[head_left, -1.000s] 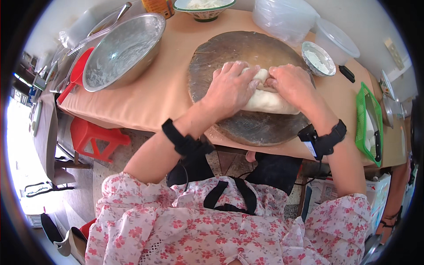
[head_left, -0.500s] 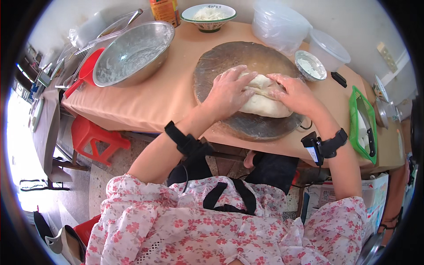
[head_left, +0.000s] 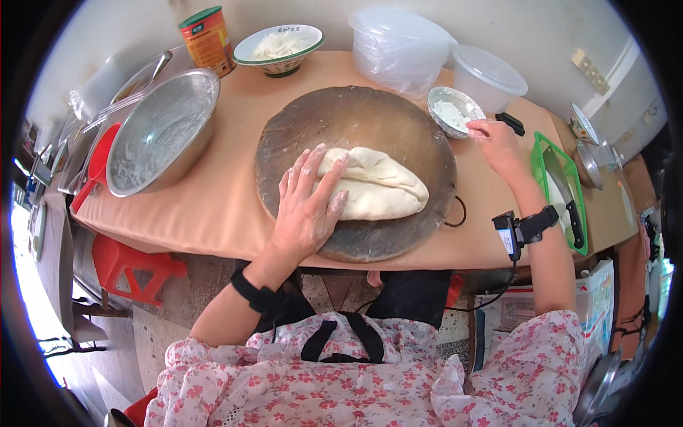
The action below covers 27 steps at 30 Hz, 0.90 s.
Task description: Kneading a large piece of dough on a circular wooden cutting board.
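A pale, folded lump of dough with a seam along it lies on a round wooden chopping board. My left hand, dusted with flour, rests on the dough's left end, its fingers stretched out and slightly spread. At the right edge of a small bowl of white flour is my right hand. Its fingers are bent and drawn together at the fingertips; whatever they may pinch is too small to make out. Each wrist wears a black strap, the right one carrying a small device.
A large steel bowl and a red dipper stand left. Behind are an orange canister, a bowl of white shreds and plastic tubs. A green basket with a black-handled knife sits right.
My right hand has left the dough and moved right to the flour bowl. My left hand now lies on the dough's left end. The view has shifted, so the table appears lower and further left.
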Available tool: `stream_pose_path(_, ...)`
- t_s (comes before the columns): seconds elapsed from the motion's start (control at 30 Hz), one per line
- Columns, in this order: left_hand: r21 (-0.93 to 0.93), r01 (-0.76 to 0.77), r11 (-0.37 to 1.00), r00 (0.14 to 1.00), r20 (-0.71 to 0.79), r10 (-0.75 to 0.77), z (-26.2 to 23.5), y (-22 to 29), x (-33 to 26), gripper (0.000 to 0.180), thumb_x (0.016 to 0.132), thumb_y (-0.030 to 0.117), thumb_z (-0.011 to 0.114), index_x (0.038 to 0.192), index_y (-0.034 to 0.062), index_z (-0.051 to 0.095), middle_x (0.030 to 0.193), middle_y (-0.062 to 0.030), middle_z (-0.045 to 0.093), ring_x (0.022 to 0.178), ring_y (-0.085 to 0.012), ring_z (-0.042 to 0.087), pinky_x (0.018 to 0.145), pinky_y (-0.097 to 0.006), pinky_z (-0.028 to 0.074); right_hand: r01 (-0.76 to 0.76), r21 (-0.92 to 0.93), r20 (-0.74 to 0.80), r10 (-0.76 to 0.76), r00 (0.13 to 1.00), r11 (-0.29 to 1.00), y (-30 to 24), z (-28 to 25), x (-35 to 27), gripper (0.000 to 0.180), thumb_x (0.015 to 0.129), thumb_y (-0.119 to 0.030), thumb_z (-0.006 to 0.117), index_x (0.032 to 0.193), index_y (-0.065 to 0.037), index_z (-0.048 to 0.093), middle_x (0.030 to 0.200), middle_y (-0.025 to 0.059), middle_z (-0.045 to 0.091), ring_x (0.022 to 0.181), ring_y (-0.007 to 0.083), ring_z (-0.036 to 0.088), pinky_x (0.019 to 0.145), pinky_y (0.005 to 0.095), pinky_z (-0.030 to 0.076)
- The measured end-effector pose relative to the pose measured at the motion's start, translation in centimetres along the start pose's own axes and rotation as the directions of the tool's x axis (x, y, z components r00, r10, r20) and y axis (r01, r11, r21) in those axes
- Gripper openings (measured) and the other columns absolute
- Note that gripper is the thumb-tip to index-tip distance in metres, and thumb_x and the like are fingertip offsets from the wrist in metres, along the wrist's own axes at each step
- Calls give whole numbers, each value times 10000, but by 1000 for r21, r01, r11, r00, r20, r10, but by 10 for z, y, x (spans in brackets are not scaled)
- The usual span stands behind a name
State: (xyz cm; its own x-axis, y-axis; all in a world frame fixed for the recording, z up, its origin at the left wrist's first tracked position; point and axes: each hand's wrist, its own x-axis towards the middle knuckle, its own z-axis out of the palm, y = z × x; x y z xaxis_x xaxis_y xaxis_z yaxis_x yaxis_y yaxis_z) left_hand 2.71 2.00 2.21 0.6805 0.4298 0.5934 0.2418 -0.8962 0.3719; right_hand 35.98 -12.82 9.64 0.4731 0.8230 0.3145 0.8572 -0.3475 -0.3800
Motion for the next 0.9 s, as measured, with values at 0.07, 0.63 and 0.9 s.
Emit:
stream_pose_path(0.07,33,24,999,997,67,-26,-4,3,1,513,892,164,581,1396,124,494,1467,-200,382,1344,-433,353,1105,-504,278,-70,-6,-22,70,997,998,21,0,12,249,863,-154,629,1049,-7,703,1014,198,696,934,310,679,848,376,509)
stream_pose_path(0.63,34,47,998,981,185,-53,-16,3,8,530,886,213,544,1382,31,493,1460,-249,378,1339,-460,356,1104,-529,270,-174,-222,448,259,856,959,32,31,95,346,727,-96,662,1066,-106,730,975,106,721,904,212,674,808,337,522)
stream_pose_path(0.9,21,59,998,985,162,-62,-15,3,8,555,846,237,626,1372,93,523,1449,-225,392,1313,-457,383,1070,-531,302,-259,-110,385,282,879,960,51,45,101,201,733,-3,678,916,-52,744,842,110,720,765,208,676,738,329,533)
